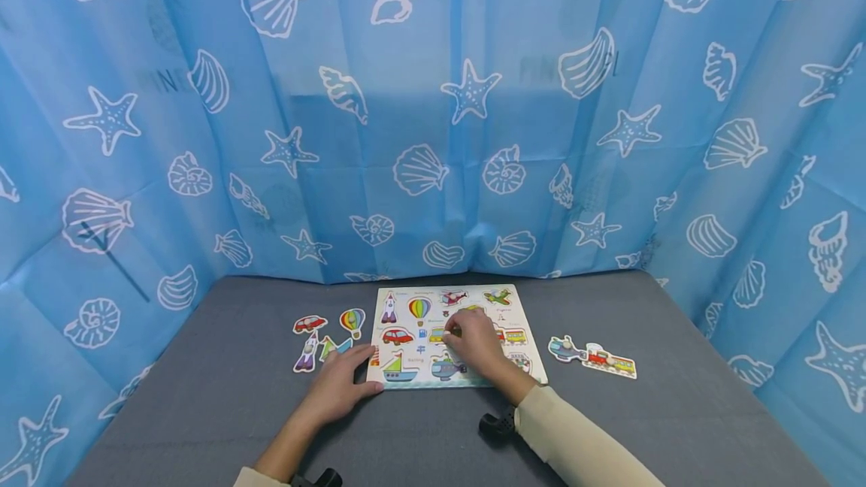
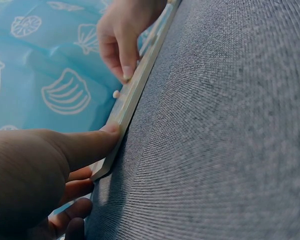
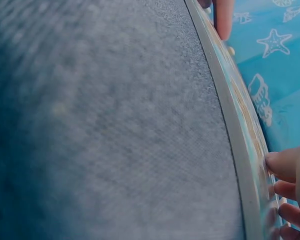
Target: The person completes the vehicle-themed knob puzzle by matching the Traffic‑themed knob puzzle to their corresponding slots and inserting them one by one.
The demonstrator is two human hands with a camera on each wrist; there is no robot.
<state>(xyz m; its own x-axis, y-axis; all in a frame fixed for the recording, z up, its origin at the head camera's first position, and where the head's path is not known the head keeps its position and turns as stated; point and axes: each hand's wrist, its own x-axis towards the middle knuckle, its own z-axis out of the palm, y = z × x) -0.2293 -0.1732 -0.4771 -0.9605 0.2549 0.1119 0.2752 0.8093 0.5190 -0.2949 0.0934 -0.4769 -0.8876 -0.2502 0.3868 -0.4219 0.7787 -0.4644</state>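
Observation:
A wooden peg puzzle board (image 1: 406, 297) with colourful vehicle pictures lies flat on the grey table. My left hand (image 1: 338, 385) holds its near left corner, the thumb along the front edge and the fingers at the left side, also seen in the left wrist view. Over the middle of the board, my right hand (image 1: 476, 340) pinches a small puzzle piece by thumb and forefinger beside the yellow bus picture (image 1: 436, 335). The fingers mostly hide that piece. Left of the board, partly behind my left hand, lies a sailboat piece (image 1: 328, 344).
At the left lie loose pieces: a red car (image 1: 310, 324), a balloon (image 1: 352, 319) and a rocket (image 1: 306, 357). To the right lie a submarine piece (image 1: 564, 350) and a train piece (image 1: 612, 363). A blue shell-patterned curtain (image 1: 419, 134) hangs behind the table (image 1: 237, 367).

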